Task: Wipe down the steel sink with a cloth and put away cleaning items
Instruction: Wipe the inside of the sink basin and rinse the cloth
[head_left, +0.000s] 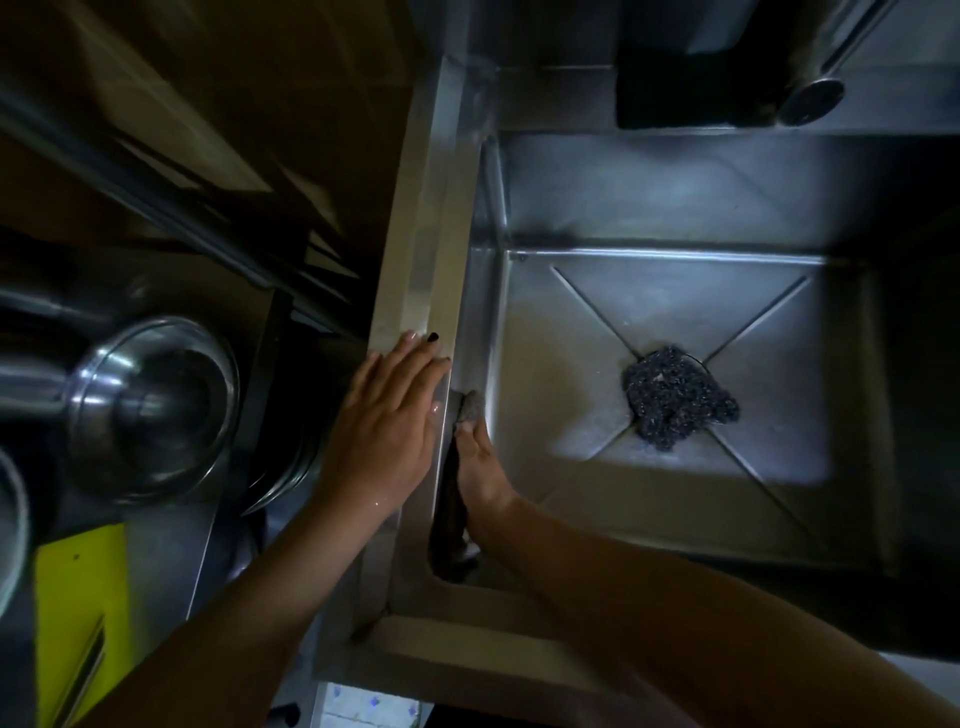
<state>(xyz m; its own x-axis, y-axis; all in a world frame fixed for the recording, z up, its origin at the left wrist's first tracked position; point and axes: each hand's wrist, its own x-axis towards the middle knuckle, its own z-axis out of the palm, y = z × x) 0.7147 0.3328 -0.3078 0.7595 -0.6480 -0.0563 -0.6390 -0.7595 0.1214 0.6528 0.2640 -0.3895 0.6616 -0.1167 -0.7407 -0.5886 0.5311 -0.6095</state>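
The steel sink (597, 208) fills the right half of the view, with its left rim running up the middle. My left hand (387, 415) lies flat with straight fingers on that rim. My right hand (480, 467) is inside the basin, pressing a small grey cloth (470, 408) against the top of the left wall; the fingers are mostly hidden behind the cloth and the rim. A dark steel-wool scrubber (672, 397) sits over the drain at the centre of the basin floor.
A tap spout (813, 98) hangs over the back right of the sink beside a dark block (691, 88). Left of the sink stand steel bowls (150, 405) on a counter. A yellow board (78, 613) lies at the lower left.
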